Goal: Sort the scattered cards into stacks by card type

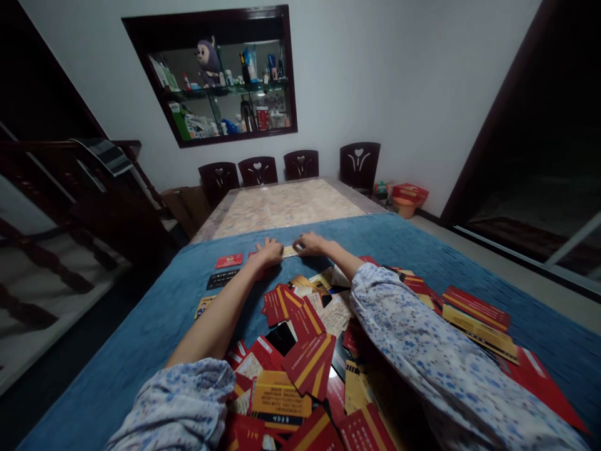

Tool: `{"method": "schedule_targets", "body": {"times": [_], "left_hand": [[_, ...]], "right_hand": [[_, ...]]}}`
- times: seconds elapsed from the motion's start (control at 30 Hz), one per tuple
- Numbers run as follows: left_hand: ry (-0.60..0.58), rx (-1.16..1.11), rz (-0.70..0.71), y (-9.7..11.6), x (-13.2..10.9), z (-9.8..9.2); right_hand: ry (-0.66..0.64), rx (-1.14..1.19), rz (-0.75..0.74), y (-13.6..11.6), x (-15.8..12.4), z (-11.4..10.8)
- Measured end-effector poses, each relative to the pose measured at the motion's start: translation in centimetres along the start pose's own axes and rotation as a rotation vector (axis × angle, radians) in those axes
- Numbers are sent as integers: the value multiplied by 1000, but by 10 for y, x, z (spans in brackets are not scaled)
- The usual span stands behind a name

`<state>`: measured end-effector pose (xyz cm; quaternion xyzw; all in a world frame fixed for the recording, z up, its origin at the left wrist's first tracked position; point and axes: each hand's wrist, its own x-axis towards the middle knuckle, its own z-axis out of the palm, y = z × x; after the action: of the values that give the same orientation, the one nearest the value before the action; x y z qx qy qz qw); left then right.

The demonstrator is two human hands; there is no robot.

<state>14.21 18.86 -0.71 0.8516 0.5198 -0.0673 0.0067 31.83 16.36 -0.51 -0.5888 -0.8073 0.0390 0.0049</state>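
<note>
A small cream card (290,252) lies near the far part of the blue cloth, between my two hands. My left hand (270,252) is at its left end, fingers bent and in contact with it. At the card's right end, my right hand (310,244) has its fingers curled onto the edge. Part of a red card shows beside my left hand. To the left, a red card (229,260), a black card (222,277) and a yellow card (201,305) lie in a column, the last partly behind my left forearm.
A jumbled heap of red and yellow cards (307,360) covers the cloth nearest me. More cards (476,310) are by my right sleeve. The blue cloth (154,326) covers the near part of the patterned table (291,203). Dark chairs (301,164) stand at its far end.
</note>
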Motion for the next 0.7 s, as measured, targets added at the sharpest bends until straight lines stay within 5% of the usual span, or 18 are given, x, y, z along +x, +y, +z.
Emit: {"method": "schedule_targets", "body": {"times": [0.43, 0.7], "left_hand": [[262, 41, 94, 4, -20, 10], [316, -2, 154, 35, -52, -7]], "right_hand": [[149, 21, -32, 26, -48, -27], [275, 36, -12, 43, -108, -28]]}}
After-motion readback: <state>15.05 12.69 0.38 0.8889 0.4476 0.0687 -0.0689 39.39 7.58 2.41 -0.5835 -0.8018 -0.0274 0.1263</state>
